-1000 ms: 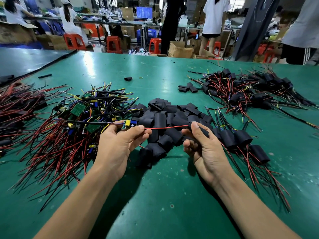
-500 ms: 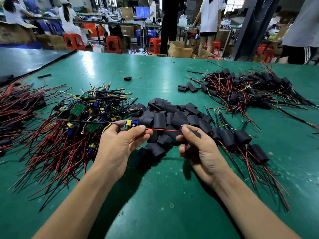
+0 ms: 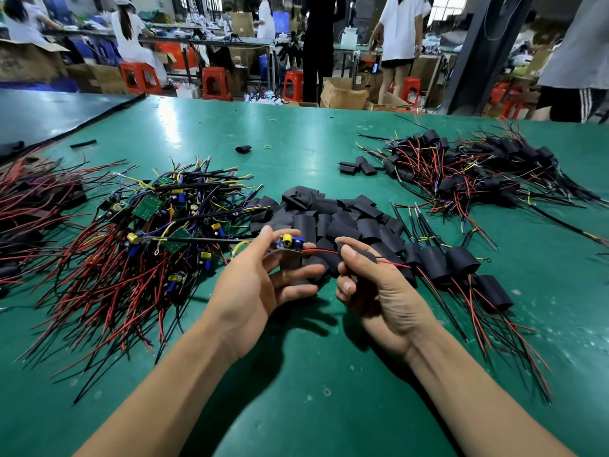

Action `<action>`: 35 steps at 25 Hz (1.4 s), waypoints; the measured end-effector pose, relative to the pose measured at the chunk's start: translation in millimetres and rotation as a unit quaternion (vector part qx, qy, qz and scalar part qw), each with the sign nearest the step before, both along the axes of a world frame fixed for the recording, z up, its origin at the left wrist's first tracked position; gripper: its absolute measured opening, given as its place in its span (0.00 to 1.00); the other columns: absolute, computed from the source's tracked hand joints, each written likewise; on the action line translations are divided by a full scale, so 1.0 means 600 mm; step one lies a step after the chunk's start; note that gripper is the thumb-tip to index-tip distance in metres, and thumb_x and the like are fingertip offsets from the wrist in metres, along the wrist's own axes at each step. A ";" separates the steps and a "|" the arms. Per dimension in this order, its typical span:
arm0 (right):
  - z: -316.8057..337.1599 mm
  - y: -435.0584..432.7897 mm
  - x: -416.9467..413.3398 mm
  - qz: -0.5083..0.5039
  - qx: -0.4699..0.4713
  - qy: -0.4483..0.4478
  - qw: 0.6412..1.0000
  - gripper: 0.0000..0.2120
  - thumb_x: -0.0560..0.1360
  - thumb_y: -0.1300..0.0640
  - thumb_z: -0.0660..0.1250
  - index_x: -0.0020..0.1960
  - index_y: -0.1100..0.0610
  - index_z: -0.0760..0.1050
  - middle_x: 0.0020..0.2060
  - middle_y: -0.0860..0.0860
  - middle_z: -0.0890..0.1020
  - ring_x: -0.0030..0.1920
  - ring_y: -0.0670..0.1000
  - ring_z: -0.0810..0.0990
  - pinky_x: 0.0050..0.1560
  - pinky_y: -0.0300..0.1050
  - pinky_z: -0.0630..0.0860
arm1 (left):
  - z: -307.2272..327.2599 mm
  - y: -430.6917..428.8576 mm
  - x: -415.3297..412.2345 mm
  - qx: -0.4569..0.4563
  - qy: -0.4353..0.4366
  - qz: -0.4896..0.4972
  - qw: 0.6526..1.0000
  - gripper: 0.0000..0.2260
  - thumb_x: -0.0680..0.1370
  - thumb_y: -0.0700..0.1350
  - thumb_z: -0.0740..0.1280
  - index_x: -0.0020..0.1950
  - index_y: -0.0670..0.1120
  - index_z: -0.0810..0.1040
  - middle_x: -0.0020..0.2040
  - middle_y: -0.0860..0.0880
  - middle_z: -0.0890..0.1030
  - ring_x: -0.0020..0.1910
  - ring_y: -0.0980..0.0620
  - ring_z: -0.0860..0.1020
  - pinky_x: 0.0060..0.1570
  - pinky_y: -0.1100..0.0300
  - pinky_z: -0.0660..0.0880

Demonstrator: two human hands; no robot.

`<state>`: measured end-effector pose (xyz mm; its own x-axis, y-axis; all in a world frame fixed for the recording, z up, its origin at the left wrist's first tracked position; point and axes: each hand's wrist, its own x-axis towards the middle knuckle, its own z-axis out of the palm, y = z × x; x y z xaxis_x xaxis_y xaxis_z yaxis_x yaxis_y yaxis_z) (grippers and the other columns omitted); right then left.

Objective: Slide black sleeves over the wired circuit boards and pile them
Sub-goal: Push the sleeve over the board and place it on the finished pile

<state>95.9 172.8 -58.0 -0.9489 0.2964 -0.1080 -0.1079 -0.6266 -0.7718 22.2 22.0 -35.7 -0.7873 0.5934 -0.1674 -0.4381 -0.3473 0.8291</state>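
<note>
My left hand (image 3: 260, 285) holds a small wired circuit board (image 3: 290, 244) with yellow and blue parts, raised above the green table (image 3: 296, 390). Its red wire (image 3: 321, 251) runs right through a black sleeve (image 3: 361, 255) that my right hand (image 3: 372, 285) grips; the wire's end sticks out past the sleeve. A heap of loose black sleeves (image 3: 333, 216) lies just behind both hands. Bare wired boards (image 3: 145, 232) are piled at the left. Several sleeved boards (image 3: 461, 263) lie to the right of my right hand.
A larger pile of sleeved boards (image 3: 478, 169) lies at the far right. More red and black wires (image 3: 29, 206) lie at the left edge. Stray sleeves (image 3: 243, 148) sit further back. People, red stools and cartons stand beyond the table.
My right hand has threaded the sleeve onto the red wire, which now pokes out on the right. My left hand has turned and lifted the board slightly toward the sleeve.
</note>
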 end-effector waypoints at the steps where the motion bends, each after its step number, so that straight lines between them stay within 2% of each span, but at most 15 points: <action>1: -0.001 -0.002 0.000 0.005 0.006 0.007 1.000 0.17 0.61 0.58 0.79 0.49 0.55 0.84 0.32 0.53 0.79 0.26 0.47 0.73 0.30 0.37 0.73 | -0.003 0.003 0.003 -0.024 0.011 0.001 1.000 0.17 0.82 0.54 0.57 0.56 0.45 0.80 0.47 0.44 0.83 0.37 0.48 0.83 0.33 0.57 0.80; 3: -0.004 -0.009 0.000 0.011 0.023 0.022 0.999 0.15 0.64 0.59 0.78 0.50 0.56 0.83 0.33 0.54 0.80 0.27 0.48 0.74 0.30 0.38 0.74 | -0.010 0.009 0.009 -0.059 0.034 0.003 0.998 0.17 0.79 0.54 0.62 0.54 0.44 0.83 0.41 0.47 0.81 0.31 0.51 0.77 0.29 0.60 0.75; 5: -0.005 -0.014 -0.001 0.002 0.039 0.027 0.999 0.17 0.63 0.57 0.78 0.51 0.58 0.82 0.33 0.55 0.81 0.27 0.48 0.75 0.29 0.37 0.74 | -0.014 0.013 0.013 -0.056 0.046 0.009 0.997 0.18 0.74 0.54 0.67 0.53 0.42 0.83 0.36 0.48 0.80 0.28 0.53 0.73 0.27 0.61 0.72; 7: -0.005 -0.016 -0.002 -0.008 0.043 0.022 0.999 0.18 0.63 0.54 0.78 0.50 0.59 0.81 0.32 0.54 0.81 0.26 0.47 0.74 0.28 0.36 0.74 | -0.015 0.012 0.014 -0.032 0.046 0.017 0.998 0.15 0.71 0.52 0.70 0.51 0.42 0.82 0.35 0.48 0.80 0.27 0.53 0.73 0.26 0.61 0.73; 9: -0.004 -0.017 -0.002 -0.011 0.047 0.015 0.999 0.13 0.64 0.53 0.76 0.46 0.58 0.81 0.31 0.54 0.80 0.25 0.47 0.73 0.27 0.36 0.73 | -0.016 0.011 0.012 -0.014 0.048 0.025 0.998 0.14 0.70 0.49 0.71 0.51 0.43 0.82 0.36 0.47 0.82 0.27 0.53 0.75 0.26 0.61 0.75; 12: -0.003 -0.017 -0.002 -0.015 0.057 0.012 0.998 0.07 0.66 0.52 0.75 0.39 0.55 0.82 0.31 0.54 0.80 0.25 0.47 0.73 0.27 0.37 0.72 | -0.018 0.011 0.010 -0.007 0.053 0.041 0.998 0.10 0.69 0.47 0.72 0.46 0.45 0.80 0.37 0.45 0.83 0.26 0.53 0.76 0.27 0.61 0.76; 15: -0.003 -0.018 -0.001 -0.012 0.064 0.017 0.998 0.09 0.66 0.52 0.75 0.44 0.55 0.83 0.31 0.53 0.80 0.25 0.47 0.73 0.27 0.37 0.73 | -0.018 0.011 0.010 -0.008 0.053 0.049 0.997 0.10 0.70 0.48 0.73 0.46 0.45 0.80 0.38 0.44 0.84 0.26 0.53 0.77 0.28 0.60 0.77; 19: -0.006 -0.022 -0.003 -0.012 0.071 0.024 0.997 0.16 0.64 0.54 0.76 0.50 0.58 0.81 0.32 0.54 0.80 0.25 0.48 0.74 0.28 0.37 0.73 | -0.019 0.011 0.009 -0.010 0.046 0.051 0.998 0.09 0.69 0.48 0.73 0.46 0.45 0.80 0.38 0.45 0.83 0.26 0.54 0.76 0.27 0.61 0.76; 24: -0.007 -0.029 0.000 0.012 0.051 0.055 0.997 0.11 0.69 0.59 0.74 0.50 0.59 0.81 0.33 0.56 0.79 0.26 0.49 0.75 0.30 0.40 0.76 | -0.025 0.018 0.018 -0.019 0.053 0.023 0.998 0.07 0.71 0.47 0.73 0.43 0.44 0.82 0.37 0.42 0.81 0.27 0.51 0.75 0.27 0.62 0.75; 27: -0.004 -0.036 0.003 0.021 0.034 0.058 0.998 0.14 0.68 0.60 0.74 0.53 0.61 0.79 0.33 0.57 0.78 0.26 0.50 0.75 0.30 0.43 0.77 | -0.024 0.017 0.018 -0.012 0.068 0.013 0.998 0.05 0.71 0.48 0.73 0.41 0.46 0.84 0.36 0.42 0.81 0.29 0.49 0.75 0.28 0.62 0.75; 31: 0.003 -0.028 0.007 0.015 0.030 0.046 0.998 0.16 0.67 0.60 0.74 0.54 0.60 0.79 0.32 0.56 0.79 0.26 0.48 0.74 0.28 0.39 0.76 | -0.024 0.010 0.011 -0.001 0.046 -0.010 0.999 0.10 0.72 0.45 0.72 0.50 0.42 0.83 0.42 0.40 0.83 0.31 0.48 0.76 0.31 0.61 0.77; 35: -0.001 -0.026 0.009 0.023 0.078 0.055 0.995 0.16 0.65 0.59 0.77 0.51 0.60 0.80 0.33 0.54 0.81 0.28 0.47 0.77 0.30 0.37 0.75 | -0.026 0.010 0.014 -0.015 0.065 -0.002 0.998 0.11 0.69 0.43 0.73 0.51 0.42 0.82 0.38 0.42 0.82 0.29 0.50 0.77 0.31 0.62 0.77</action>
<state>101.5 157.3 -58.7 -0.9655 0.2572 0.0409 -0.1705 -0.5055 -0.8458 30.3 28.1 -51.5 -0.8010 0.5931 -0.0812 -0.3269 -0.3198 0.8893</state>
